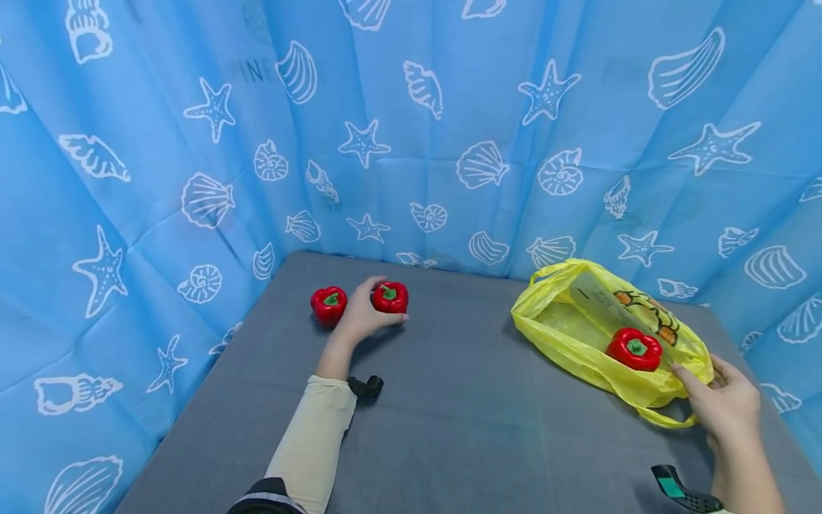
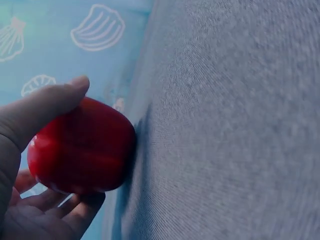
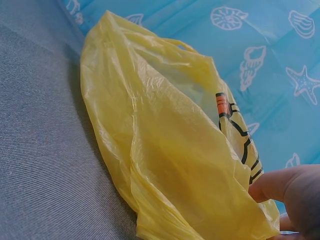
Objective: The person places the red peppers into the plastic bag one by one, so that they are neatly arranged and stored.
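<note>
The left hand (image 1: pixel 361 315) holds a red bell pepper (image 1: pixel 397 303) at about 11 o'clock on the grey cloth-covered table (image 1: pixel 449 442), thumb along the near side and fingers round the far side; the left wrist view shows the thumb over one flank and the fingertips against the opposite one. The pepper sits right by the cloth, though whether it touches I cannot tell. At 9 o'clock from it, past the hand, lies a second bell pepper (image 1: pixel 326 308), also red with a green stem. Well apart, toward 3 o'clock, a yellow plastic bag (image 1: pixel 571 357) lies on its side with its mouth gaping — a third bell pepper (image 1: pixel 632 350) rests inside, stem facing the head camera. The right hand (image 1: pixel 732 401) pinches the bag's rim at 4 o'clock, thumb on the inner side and fingers outside. One handle loop (image 1: pixel 671 422) droops at the bag's 5 o'clock, and an orange-and-black print (image 1: pixel 645 314) shows at 2 o'clock. A pale sleeve (image 1: pixel 315 435) covers the left forearm, with a black wrist mount (image 1: pixel 366 387) beside the cuff. A blue curtain (image 1: pixel 411 193) with white shells and starfish spans 9 through 3 o'clock behind everything.
</note>
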The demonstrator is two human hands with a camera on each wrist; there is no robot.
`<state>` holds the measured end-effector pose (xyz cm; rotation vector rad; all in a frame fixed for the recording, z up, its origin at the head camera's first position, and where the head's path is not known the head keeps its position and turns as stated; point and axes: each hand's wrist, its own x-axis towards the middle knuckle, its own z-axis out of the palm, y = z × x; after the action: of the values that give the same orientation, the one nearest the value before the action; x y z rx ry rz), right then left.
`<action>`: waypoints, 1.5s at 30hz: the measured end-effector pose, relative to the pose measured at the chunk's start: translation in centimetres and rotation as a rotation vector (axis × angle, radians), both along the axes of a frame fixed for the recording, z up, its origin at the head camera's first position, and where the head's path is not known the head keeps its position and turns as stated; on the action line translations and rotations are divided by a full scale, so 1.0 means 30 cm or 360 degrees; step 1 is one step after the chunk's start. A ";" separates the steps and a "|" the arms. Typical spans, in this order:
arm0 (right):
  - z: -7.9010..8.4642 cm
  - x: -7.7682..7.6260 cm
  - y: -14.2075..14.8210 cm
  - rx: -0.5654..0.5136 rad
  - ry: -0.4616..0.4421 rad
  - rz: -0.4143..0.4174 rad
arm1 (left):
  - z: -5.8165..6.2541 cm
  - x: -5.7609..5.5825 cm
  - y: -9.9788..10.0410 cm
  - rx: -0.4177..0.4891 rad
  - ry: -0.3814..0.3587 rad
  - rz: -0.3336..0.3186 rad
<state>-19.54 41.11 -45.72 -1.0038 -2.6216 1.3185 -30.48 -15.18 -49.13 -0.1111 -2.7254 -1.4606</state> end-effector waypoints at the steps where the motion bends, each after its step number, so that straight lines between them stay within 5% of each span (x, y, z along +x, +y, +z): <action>1: 0.000 0.001 0.000 0.0002 -0.0001 0.0001 | -0.001 0.001 -0.001 0.0017 -0.0007 -0.0005; 16: 0.016 0.009 0.002 0.0000 -0.0006 0.0000 | -0.013 0.001 -0.016 0.0234 -0.0048 -0.0034; 25: 0.012 0.008 -0.007 0.0024 0.0013 0.0016 | 0.029 0.013 0.038 0.0285 0.0005 -0.0132; 33: 0.006 0.006 -0.003 0.0021 0.0010 0.0016 | 0.073 -0.007 0.156 0.0326 0.0032 -0.0279; 45: 0.002 0.005 -0.003 0.0027 0.0012 0.0005 | 0.123 -0.030 0.421 0.0422 0.0044 -0.0546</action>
<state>-19.40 41.01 -45.65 -0.9910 -2.6251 1.2956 -31.37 -2.56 -45.43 -0.6074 -2.5522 -1.8712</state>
